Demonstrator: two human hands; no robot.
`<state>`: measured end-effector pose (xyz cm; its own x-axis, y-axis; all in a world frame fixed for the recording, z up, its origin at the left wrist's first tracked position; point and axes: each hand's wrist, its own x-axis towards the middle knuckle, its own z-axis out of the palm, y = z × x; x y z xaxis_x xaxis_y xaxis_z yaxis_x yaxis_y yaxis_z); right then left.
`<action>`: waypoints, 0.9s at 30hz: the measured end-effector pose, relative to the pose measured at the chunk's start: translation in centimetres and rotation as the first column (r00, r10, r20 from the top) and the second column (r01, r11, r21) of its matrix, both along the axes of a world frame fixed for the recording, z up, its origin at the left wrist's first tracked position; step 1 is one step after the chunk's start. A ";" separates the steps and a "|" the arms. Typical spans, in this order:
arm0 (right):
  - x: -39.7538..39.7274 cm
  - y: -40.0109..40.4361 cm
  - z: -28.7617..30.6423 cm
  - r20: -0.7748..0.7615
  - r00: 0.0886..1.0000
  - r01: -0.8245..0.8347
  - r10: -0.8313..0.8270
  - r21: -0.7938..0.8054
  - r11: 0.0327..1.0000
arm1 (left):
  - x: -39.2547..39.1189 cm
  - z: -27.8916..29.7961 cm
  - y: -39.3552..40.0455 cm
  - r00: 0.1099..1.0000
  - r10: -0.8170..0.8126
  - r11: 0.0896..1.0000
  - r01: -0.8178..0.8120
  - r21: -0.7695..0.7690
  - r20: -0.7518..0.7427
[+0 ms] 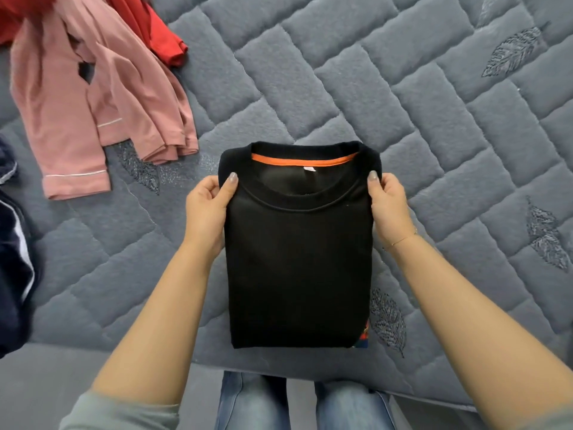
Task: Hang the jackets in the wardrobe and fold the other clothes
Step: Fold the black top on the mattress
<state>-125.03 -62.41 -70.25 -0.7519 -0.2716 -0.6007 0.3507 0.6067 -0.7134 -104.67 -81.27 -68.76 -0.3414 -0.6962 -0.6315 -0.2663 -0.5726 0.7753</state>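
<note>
One black sweater (299, 259), folded into a neat upright rectangle with an orange strip inside its round collar and a bit of coloured print showing at its lower right corner, lies at the near edge of the grey quilted bed (403, 103). The left hand (207, 209) and right hand (389, 209) each pinch a shoulder edge, thumbs on top. Farther left lie one pink garment (93, 113), one red garment (155, 29) and one dark navy garment (14, 268).
</note>
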 end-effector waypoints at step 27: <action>4.6 3.1 0.1 0.682 0.731 0.152 -0.013 -0.144 0.978 | 4.7 0.0 4.6 0.983 -0.183 0.901 0.169 0.399 -0.004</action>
